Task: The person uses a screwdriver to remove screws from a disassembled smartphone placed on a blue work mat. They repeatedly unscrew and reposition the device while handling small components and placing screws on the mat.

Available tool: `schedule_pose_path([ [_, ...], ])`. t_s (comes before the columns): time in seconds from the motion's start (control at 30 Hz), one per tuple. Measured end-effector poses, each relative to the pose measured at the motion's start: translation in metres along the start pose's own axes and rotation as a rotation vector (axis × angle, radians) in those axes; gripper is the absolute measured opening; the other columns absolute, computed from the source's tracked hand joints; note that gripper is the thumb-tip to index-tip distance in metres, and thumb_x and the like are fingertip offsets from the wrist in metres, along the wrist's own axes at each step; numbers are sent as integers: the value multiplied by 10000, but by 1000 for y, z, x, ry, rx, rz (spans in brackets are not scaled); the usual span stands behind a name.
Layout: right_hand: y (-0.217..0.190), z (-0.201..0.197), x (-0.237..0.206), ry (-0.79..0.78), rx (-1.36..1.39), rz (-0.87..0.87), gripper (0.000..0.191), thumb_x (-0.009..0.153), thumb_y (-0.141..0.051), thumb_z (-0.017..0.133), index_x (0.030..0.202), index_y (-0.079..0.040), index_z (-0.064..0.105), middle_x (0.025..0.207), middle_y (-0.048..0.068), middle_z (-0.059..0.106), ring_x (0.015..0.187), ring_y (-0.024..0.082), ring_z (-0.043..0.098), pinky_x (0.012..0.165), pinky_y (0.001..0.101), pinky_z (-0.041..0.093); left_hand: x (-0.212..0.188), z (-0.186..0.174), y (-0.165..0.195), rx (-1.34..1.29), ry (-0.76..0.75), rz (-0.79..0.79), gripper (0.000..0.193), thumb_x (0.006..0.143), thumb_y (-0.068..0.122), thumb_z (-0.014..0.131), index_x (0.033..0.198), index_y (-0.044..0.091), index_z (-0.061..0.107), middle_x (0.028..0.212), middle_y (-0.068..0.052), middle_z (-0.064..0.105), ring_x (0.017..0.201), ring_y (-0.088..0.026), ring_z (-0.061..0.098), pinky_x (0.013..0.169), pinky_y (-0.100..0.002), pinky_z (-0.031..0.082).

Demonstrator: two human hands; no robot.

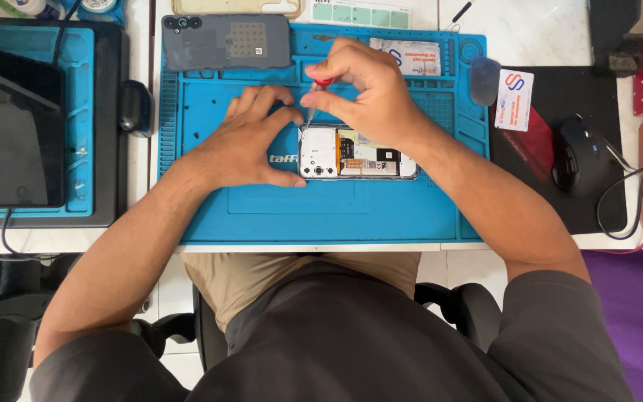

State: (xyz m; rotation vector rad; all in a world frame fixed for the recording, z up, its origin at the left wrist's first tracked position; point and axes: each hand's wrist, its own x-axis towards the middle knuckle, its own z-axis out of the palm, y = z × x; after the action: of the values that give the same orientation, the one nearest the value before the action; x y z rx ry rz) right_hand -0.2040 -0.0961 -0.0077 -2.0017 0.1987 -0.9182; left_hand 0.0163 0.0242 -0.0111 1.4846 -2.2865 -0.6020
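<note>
pinching a small red-handled screwdriver (pixel 320 95) between thumb and fingertips, the right hand (pixel 370 93) is closed tight on the tool and holds it nearly upright, tip down at the top edge of the opened phone (pixel 356 152). the left hand (pixel 251 141) is spread, not gripping anything, thumb and index finger bracing the phone's camera end flat against the blue repair mat (pixel 299 208). the phone lies face down in the mat's middle, its grey back cover (pixel 226 42) set apart at the mat's far edge. to do this well, i judge the driver should stay square to the screw with light downward pressure, turning from the fingertips only, while the bracing hand keeps the phone from sliding. a black mouse (pixel 580 155) sits well off to the right.
</note>
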Motion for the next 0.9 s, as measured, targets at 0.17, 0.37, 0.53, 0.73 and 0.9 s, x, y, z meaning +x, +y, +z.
schedule_pose_path([
  [0.17, -7, -1, -4, -73, 76, 81, 251, 1056, 75, 654, 1288, 13, 582, 1165, 106, 703, 1162, 185, 728, 1010, 331, 622, 0, 0, 1, 3, 2, -3, 858, 582, 523, 929, 1260, 105, 613, 1391, -121, 433, 1311, -355, 374, 1079, -503, 339],
  [0.37, -8, 2, 0, -73, -76, -70, 496, 943, -2, 845, 1349, -52, 564, 1191, 117, 630, 1073, 202, 699, 901, 302, 629, 1, 0, 0, 7, 2, 7, 906, 582, 531, 931, 1292, 80, 596, 1385, -133, 430, 1305, -360, 375, 1071, -496, 343],
  [0.53, -4, 9, -2, -18, -123, -43, 502, 954, 32, 854, 1352, -98, 577, 1125, 82, 623, 1006, 168, 715, 909, 291, 640, 1, 0, 0, 14, -11, -7, 887, 581, 530, 924, 1277, 83, 604, 1380, -124, 434, 1307, -357, 376, 1079, -496, 340],
  [0.73, -8, 6, -8, -97, 46, 91, 452, 1034, 91, 715, 1410, -66, 519, 1238, 77, 675, 1174, 183, 720, 1049, 335, 631, 1, 2, 0, 12, -10, -5, 887, 591, 548, 919, 1281, 83, 609, 1396, -131, 423, 1316, -360, 362, 1079, -507, 331],
  [0.9, -4, 14, -6, -59, -4, 221, 592, 856, 17, 870, 1342, -50, 538, 1189, 130, 566, 1040, 196, 640, 940, 349, 607, 1, 2, 0, 5, -13, -10, 924, 586, 548, 916, 1314, 78, 595, 1388, -125, 421, 1318, -350, 361, 1083, -504, 335],
])
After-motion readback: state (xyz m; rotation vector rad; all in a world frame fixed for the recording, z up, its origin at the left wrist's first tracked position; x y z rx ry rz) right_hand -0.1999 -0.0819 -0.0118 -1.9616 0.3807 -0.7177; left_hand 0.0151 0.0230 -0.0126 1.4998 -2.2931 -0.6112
